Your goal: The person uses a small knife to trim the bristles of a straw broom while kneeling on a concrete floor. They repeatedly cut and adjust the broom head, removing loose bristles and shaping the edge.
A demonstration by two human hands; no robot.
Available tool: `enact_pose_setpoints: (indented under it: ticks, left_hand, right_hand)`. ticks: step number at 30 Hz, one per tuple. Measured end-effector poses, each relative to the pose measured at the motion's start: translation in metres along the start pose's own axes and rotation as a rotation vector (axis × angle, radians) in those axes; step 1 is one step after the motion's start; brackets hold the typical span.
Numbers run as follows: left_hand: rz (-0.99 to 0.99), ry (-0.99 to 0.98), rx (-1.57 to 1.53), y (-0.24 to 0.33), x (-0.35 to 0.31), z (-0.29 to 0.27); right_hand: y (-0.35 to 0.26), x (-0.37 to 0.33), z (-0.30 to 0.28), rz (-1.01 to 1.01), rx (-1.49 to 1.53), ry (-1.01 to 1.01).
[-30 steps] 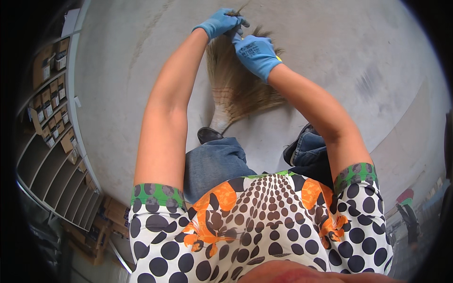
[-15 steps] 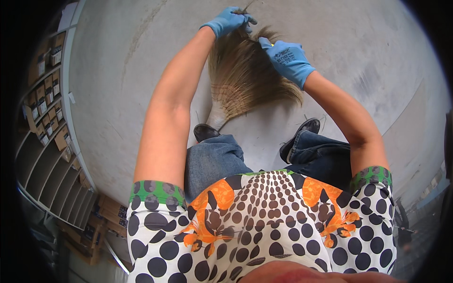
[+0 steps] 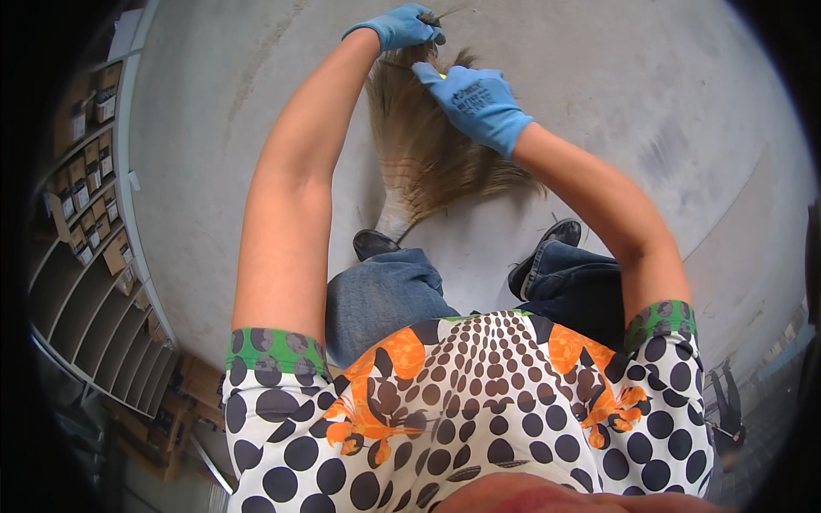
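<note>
Floor: bare grey concrete floor (image 3: 650, 94), shelving (image 3: 94, 282) at left
Left hand (image 3: 398, 26): grip closed on broom bristles (image 3: 428, 154), unchanged
Right hand (image 3: 479, 103): shifted outward along bristles, fingers partly open, fanning them wider

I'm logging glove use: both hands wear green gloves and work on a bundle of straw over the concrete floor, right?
Not quite. The head view shows blue gloves on the left hand and right hand. The rest holds: both are on the straw bundle above the concrete floor.

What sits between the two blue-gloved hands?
Head view: only tan straw bristles of the broom bundle fill the stretch between left hand and right hand.
</note>
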State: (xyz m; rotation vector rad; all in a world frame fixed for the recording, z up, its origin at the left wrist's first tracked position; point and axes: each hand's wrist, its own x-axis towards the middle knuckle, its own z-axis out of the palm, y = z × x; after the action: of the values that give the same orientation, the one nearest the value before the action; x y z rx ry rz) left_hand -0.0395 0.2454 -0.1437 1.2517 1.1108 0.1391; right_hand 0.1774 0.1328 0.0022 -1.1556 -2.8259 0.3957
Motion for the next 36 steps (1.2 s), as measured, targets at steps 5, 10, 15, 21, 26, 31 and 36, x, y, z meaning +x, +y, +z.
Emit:
enact_pose_setpoints:
  ticks: [5, 10, 15, 21, 26, 31, 36]
  left_hand:
    - [0.107, 0.079, 0.794, 0.058, 0.01, 0.034]
    - [0.246, 0.225, 1.106, 0.06, -0.008, 0.029]
    - [0.369, 0.195, 1.196, 0.082, -0.022, 0.042]
    - [0.425, 0.3, 1.063, 0.052, -0.013, 0.05]
    - [0.351, 0.387, 0.988, 0.028, -0.004, 0.025]
    - [-0.101, 0.21, 0.649, 0.029, -0.031, -0.019]
    - [-0.045, -0.043, 0.645, 0.063, -0.014, -0.016]
  right_hand:
    - [0.017, 0.011, 0.033, 0.173, -0.048, -0.094]
    - [0.013, 0.019, 0.026, 0.169, -0.072, -0.131]
    - [0.024, -0.003, 0.017, 0.19, -0.049, -0.158]
    - [0.04, -0.033, 0.015, 0.126, -0.11, -0.185]
    - [0.069, -0.065, 0.024, 0.225, -0.136, -0.394]
    - [0.098, -0.118, -0.017, 0.216, -0.097, -0.334]
    - [0.045, -0.052, -0.036, 0.036, -0.002, -0.016]
